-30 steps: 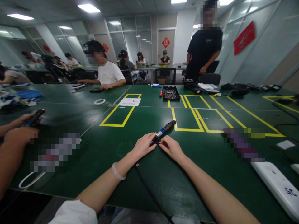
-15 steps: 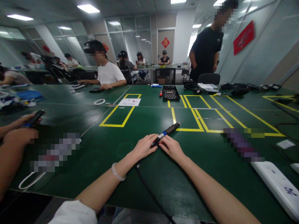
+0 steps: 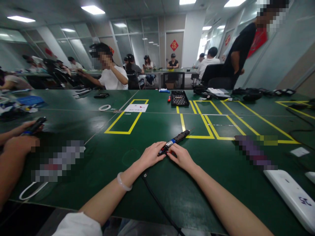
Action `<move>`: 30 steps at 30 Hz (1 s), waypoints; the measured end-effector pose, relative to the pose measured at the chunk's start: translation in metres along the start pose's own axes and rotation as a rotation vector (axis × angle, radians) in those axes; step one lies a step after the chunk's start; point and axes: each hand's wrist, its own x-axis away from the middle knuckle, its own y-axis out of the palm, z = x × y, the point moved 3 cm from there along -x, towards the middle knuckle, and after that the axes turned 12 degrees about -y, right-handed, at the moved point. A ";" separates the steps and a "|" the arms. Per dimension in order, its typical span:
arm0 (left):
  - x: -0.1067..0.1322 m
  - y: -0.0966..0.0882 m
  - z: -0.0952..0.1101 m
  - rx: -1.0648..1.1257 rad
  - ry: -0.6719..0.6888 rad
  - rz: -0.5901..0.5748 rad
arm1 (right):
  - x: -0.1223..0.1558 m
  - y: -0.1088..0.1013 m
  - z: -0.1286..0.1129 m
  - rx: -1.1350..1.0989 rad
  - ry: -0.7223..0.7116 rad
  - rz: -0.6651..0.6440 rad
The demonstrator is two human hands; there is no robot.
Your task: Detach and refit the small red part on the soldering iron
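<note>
L hand (image 3: 151,155), R hand (image 3: 180,156): fingertips pinch rear of driver (image 3: 175,141), tip twd 2 o'clock. Risk: weak pinch, driver rolls; cable (image 3: 159,201) at 6 o'clock snags.

We look across a broad green table (image 3: 152,121) marked with boxes of yellow tape (image 3: 118,132). Beyond it we see a further table (image 3: 159,70) and a dark chair (image 3: 220,82). Glass partitions (image 3: 128,39) run along the back, left of a grey door (image 3: 180,52) that bears a red ornament (image 3: 174,45); a white pillar (image 3: 193,37) stands just beside it. On our right a pale wall (image 3: 290,55) carries a red banner (image 3: 259,38). Ceiling panels (image 3: 93,9) give us bright, even light.
</note>
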 end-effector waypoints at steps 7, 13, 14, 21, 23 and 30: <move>0.000 0.002 -0.001 -0.051 0.028 -0.028 | -0.005 0.015 -0.004 0.171 -0.056 -0.059; 0.001 -0.003 0.002 -0.056 0.028 -0.065 | -0.005 0.015 -0.007 0.185 -0.087 -0.058; 0.001 -0.003 0.002 -0.052 0.031 -0.068 | -0.004 0.013 -0.008 0.162 -0.090 -0.059; 0.002 -0.002 0.000 -0.054 0.052 -0.077 | -0.004 0.010 -0.005 0.151 -0.137 -0.069; 0.001 -0.001 0.002 -0.078 0.039 -0.057 | -0.005 0.010 -0.003 0.161 -0.129 -0.051; -0.003 0.004 0.016 -0.252 0.011 0.000 | -0.004 0.010 0.000 0.067 -0.100 0.000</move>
